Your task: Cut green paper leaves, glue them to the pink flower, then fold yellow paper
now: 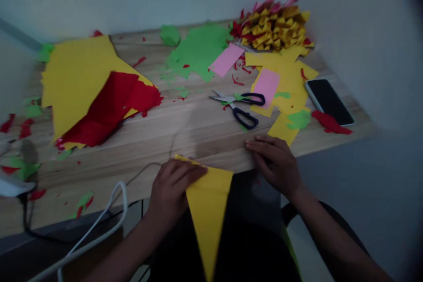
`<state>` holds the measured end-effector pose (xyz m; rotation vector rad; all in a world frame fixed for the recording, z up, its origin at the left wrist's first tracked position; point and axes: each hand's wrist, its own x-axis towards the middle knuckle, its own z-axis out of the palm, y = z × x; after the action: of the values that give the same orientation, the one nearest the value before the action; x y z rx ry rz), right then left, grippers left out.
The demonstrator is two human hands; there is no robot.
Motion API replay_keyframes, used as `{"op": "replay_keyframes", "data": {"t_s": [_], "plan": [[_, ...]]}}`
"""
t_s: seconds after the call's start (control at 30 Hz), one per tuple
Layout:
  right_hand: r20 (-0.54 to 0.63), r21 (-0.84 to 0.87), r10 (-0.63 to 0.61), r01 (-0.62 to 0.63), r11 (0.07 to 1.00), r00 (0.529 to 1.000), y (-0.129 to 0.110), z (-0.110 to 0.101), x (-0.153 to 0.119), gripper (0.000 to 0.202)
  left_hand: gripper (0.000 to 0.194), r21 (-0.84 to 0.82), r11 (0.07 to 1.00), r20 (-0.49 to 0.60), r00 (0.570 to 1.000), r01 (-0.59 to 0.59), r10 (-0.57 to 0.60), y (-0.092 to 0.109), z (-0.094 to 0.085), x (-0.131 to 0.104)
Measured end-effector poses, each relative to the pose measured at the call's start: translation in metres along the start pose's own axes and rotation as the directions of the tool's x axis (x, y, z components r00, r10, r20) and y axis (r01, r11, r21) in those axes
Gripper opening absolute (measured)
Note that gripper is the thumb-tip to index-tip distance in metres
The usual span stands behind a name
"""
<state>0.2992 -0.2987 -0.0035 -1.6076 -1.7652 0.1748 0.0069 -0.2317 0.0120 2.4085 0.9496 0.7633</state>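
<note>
At the table's front edge my left hand (pixel 172 183) is closed on a pointed piece of yellow paper (pixel 209 202). The paper's wide end lies at the edge, and its tip hangs down over my lap. My right hand (pixel 274 158) rests on the edge to the right of this paper, fingers stretched out and thumb apart, with nothing visible in it. Beyond that hand lie scissors (pixel 236 105) with dark handles, their blades spread. A yellow paper strip (pixel 284 128) with a green scrap on it is close to my right fingers.
Large yellow sheets (pixel 79 75) and crumpled red paper (pixel 115 105) cover the left side. Green paper (pixel 205 48) and a pink rectangle (pixel 227 59) lie at the back, near a bundle of folded yellow pieces (pixel 276 28). A phone (pixel 329 101) sits right; a white cable (pixel 122 202) loops front left.
</note>
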Motion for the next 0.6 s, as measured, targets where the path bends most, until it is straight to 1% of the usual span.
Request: {"op": "replay_keyframes", "data": {"t_s": [0.03, 0.07, 0.1, 0.13, 0.17, 0.2, 0.23, 0.27, 0.3, 0.33, 0.4, 0.47, 0.53, 0.6], "plan": [[-0.013, 0.048, 0.044, -0.043, 0.998, 0.999, -0.010, 0.001, 0.003, 0.024, 0.020, -0.145, 0.985, -0.066, 0.992, 0.096, -0.107, 0.004, -0.002, 0.006], [-0.016, 0.122, 0.091, -0.088, 0.989, 0.996, -0.023, 0.001, 0.008, 0.023, 0.018, -0.294, 0.931, -0.165, 0.947, 0.218, -0.274, 0.010, -0.004, 0.013], [-0.020, 0.223, 0.126, -0.119, 0.968, 0.992, -0.038, 0.000, 0.014, 0.024, 0.019, -0.445, 0.833, -0.254, 0.846, 0.328, -0.469, 0.019, -0.007, 0.021], [-0.019, 0.334, 0.152, -0.137, 0.933, 0.988, -0.054, -0.002, 0.021, 0.025, 0.025, -0.592, 0.713, -0.256, 0.750, 0.377, -0.609, 0.030, -0.009, 0.029], [-0.021, 0.447, 0.184, -0.155, 0.881, 0.983, -0.071, -0.006, 0.027, 0.027, 0.031, -0.723, 0.582, -0.189, 0.703, 0.373, -0.686, 0.043, -0.012, 0.036], [-0.017, 0.543, 0.199, -0.158, 0.825, 0.980, -0.089, -0.010, 0.034, 0.031, 0.037, -0.841, 0.452, -0.153, 0.669, 0.299, -0.728, 0.056, -0.015, 0.041], [0.004, 0.607, 0.201, -0.163, 0.778, 0.980, -0.106, -0.014, 0.039, 0.032, 0.042, -0.918, 0.318, -0.080, 0.676, 0.236, -0.733, 0.070, -0.018, 0.044], [0.038, 0.651, 0.194, -0.172, 0.739, 0.980, -0.123, -0.019, 0.042, 0.033, 0.044, -0.960, 0.210, -0.020, 0.702, 0.186, -0.712, 0.083, -0.022, 0.045], [0.065, 0.682, 0.185, -0.179, 0.710, 0.981, -0.139, -0.024, 0.044, 0.031, 0.046, -0.981, 0.135, 0.011, 0.726, 0.142, -0.687, 0.096, -0.026, 0.043], [0.078, 0.701, 0.186, -0.187, 0.688, 0.979, -0.153, -0.029, 0.042, 0.029, 0.047, -0.989, 0.089, 0.027, 0.749, 0.114, -0.662, 0.108, -0.031, 0.040], [0.048, 0.733, 0.222, -0.185, 0.654, 0.974, -0.177, -0.038, 0.034, 0.023, 0.047, -0.995, 0.069, 0.010, 0.772, 0.069, -0.635, 0.127, -0.041, 0.029], [-0.008, 0.749, 0.277, -0.178, 0.638, 0.961, -0.194, -0.046, 0.022, 0.023, 0.046, -0.995, 0.096, -0.043, 0.773, 0.023, -0.633, 0.143, -0.053, 0.017], [-0.010, 0.735, 0.287, -0.188, 0.652, 0.958, -0.207, -0.054, 0.011, 0.025, 0.046, -0.989, 0.145, -0.119, 0.758, -0.033, -0.641, 0.155, -0.064, 0.007], [0.026, 0.723, 0.258, -0.197, 0.662, 0.966, -0.216, -0.061, 0.004, 0.023, 0.047, -0.977, 0.191, -0.195, 0.731, -0.089, -0.654, 0.165, -0.074, 0.002]]}}
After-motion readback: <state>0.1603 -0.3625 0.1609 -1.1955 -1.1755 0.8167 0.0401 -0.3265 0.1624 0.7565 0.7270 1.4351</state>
